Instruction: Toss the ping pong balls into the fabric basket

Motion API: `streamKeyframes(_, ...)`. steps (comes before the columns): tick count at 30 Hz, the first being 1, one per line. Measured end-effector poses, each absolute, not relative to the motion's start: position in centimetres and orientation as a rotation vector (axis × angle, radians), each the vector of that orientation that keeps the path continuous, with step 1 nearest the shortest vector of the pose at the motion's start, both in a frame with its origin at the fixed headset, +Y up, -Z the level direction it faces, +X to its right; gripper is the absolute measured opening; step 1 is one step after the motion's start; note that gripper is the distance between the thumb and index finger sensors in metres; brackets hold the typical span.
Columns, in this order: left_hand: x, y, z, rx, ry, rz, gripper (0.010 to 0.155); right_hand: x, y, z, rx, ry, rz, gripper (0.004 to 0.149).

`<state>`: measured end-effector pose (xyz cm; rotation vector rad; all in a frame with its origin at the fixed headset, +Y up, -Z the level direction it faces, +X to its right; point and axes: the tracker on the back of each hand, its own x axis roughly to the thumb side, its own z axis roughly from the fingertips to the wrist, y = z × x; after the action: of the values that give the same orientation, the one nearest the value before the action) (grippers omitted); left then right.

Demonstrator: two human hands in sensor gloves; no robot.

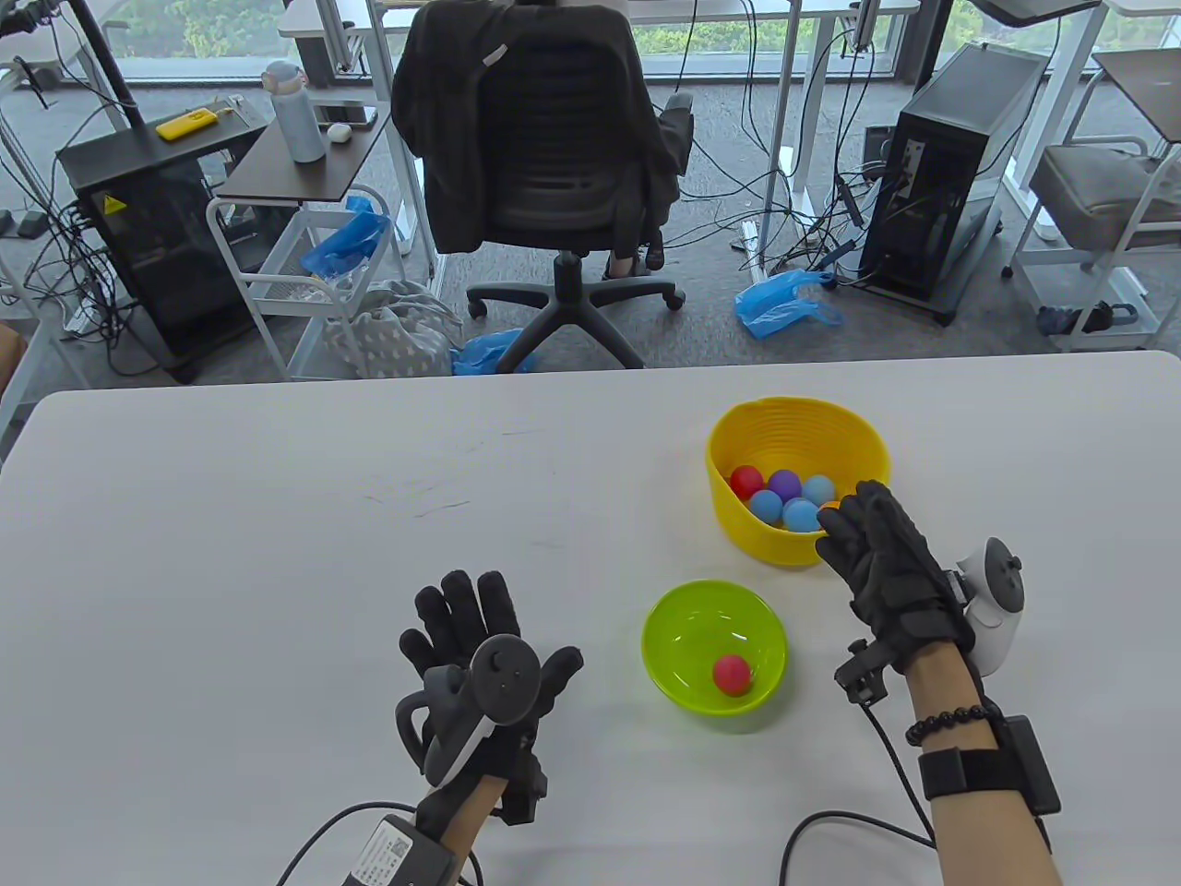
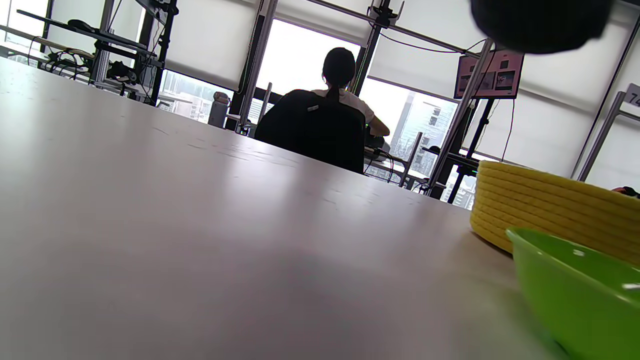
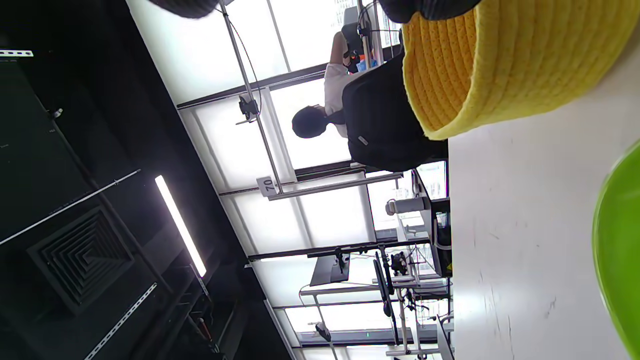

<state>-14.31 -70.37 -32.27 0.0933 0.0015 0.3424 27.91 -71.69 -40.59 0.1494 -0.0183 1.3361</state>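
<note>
Mostly done: five balls (image 1: 782, 498) (two red-ish/purple, three blue) sit in the yellow fabric basket (image 1: 867, 438); one red ball (image 1: 732, 675) left in the green bowl (image 1: 674, 609). Right hand (image 1: 881, 563) over basket's near rim, fingers loosely spread, holding nothing visible. Left hand (image 1: 480, 646) flat, spread on table (image 1: 231, 554).

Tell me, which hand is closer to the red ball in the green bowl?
Right. The right hand is up at the yellow basket's near rim, just past the green bowl holding the red ball. The left hand rests flat on the table, farther off to the bowl's left.
</note>
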Motion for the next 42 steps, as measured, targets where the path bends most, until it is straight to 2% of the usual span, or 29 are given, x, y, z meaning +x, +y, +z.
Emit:
streamKeyframes(7,-13.9,-70.5,-32.2,0.084,-0.018,0.338,0.105,26.9,-68.9,-38.1,0.166,-0.323,1.743,0.061)
streamKeyframes(11,-13.6,-70.5,-32.1,0.082,-0.029,0.337,0.105,24.6,-67.7,-36.9,0.29,-0.399,2.007,0.052)
streamKeyframes(15,-13.5,-70.6,-32.1,0.081,-0.035,0.341,0.105,21.5,-67.7,-36.2,0.452,-0.41,2.31,0.049)
streamKeyframes(23,-13.4,-70.6,-32.1,0.082,-0.043,0.339,0.105,17.0,-69.1,-36.2,0.684,-0.105,2.701,0.052)
streamKeyframes(34,-13.6,-70.5,-32.2,0.097,-0.026,0.324,0.104,13.7,-70.8,-36.7,0.739,0.223,2.96,0.056)
streamKeyframes(42,-14.0,-70.3,-32.1,0.113,-0.01,0.328,0.105,12.2,-71.6,-37.0,0.735,0.317,3.083,0.057)
